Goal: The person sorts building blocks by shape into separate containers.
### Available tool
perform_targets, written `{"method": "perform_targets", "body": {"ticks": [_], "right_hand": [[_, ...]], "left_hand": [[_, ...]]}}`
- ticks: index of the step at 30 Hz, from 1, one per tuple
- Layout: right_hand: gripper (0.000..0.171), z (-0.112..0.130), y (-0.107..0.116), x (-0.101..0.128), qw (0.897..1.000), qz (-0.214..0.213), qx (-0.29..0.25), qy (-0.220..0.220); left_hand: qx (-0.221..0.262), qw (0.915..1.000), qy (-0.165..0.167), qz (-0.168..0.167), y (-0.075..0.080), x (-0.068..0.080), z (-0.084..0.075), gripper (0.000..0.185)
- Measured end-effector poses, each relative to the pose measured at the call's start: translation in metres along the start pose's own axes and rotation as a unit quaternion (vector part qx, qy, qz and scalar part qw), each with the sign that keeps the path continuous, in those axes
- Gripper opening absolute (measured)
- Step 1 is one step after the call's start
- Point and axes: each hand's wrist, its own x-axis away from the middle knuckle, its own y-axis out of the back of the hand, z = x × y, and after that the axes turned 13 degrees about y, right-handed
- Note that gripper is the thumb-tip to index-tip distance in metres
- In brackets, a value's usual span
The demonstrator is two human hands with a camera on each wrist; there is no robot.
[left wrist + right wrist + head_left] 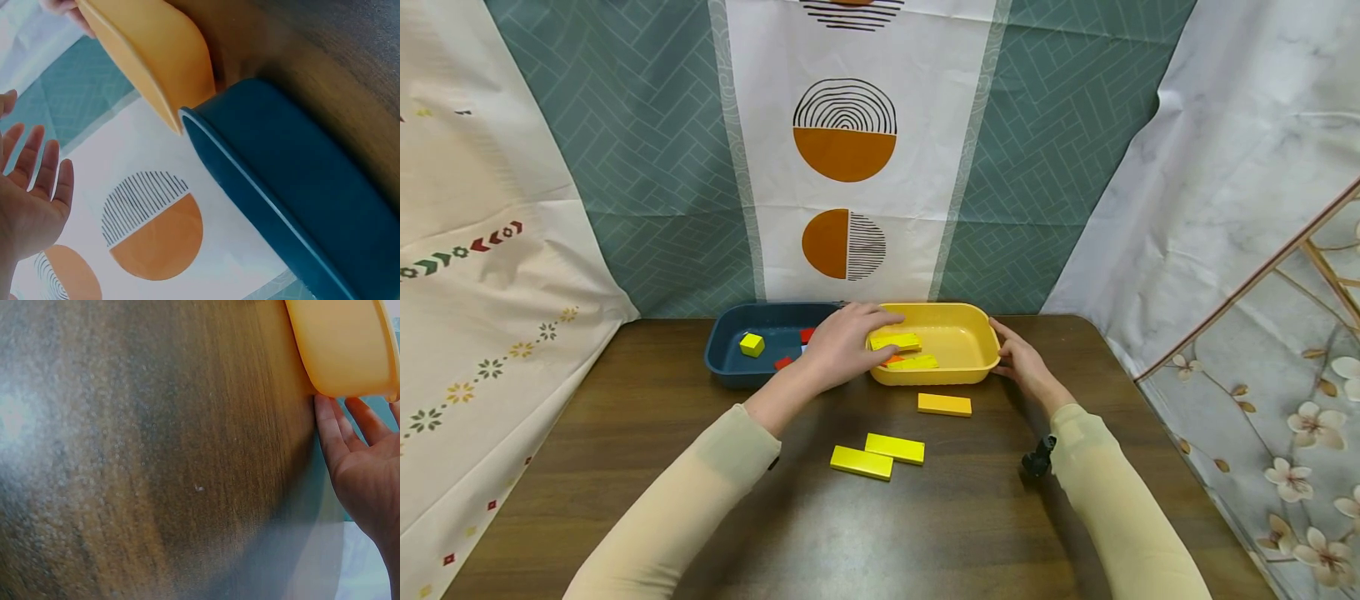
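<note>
My left hand (pixel 850 340) hovers over the neighbouring ends of a dark blue bin (pixel 718 367) and a yellow bin (pixel 981 342). Its fingers are parted and slightly bent, with nothing between them, as the left wrist view also shows. Against the yellow bin's right end, my right hand (pixel 1022 362) rests its extended fingertips (pixel 323 406) on the outer wall. Inside the yellow bin lie yellow blocks (pixel 913 362) and a bit of orange, partly hidden by the left hand. The blue bin contains a yellow cube (pixel 752 345) and red pieces (pixel 783 363).
Two yellow blocks (pixel 861 462) lie touching on the wooden table (pixel 925 533), in front of the bins. Closer to the yellow bin is an orange-yellow block (pixel 944 405). A patterned curtain (pixel 850 250) hangs right behind both bins.
</note>
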Motion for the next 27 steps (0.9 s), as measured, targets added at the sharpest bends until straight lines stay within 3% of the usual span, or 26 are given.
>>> {"method": "perform_targets", "body": {"ticks": [8,15,27], "right_hand": [[0.07,0.002,-0.001,0.002,1.0,0.0,-0.001,0.002],[0.07,0.003,-0.002,0.001,1.0,0.0,-0.003,0.003],[0.07,0.003,-0.001,0.001,1.0,0.0,-0.005,0.0]], "left_hand": [[0.007,0.9995,-0.029,-0.006,0.008,0.012,0.0,0.046],[0.006,0.9994,-0.026,0.02,0.011,0.028,0.002,0.045],[-0.003,0.9974,-0.058,0.043,0.012,0.056,0.016,0.042]]}}
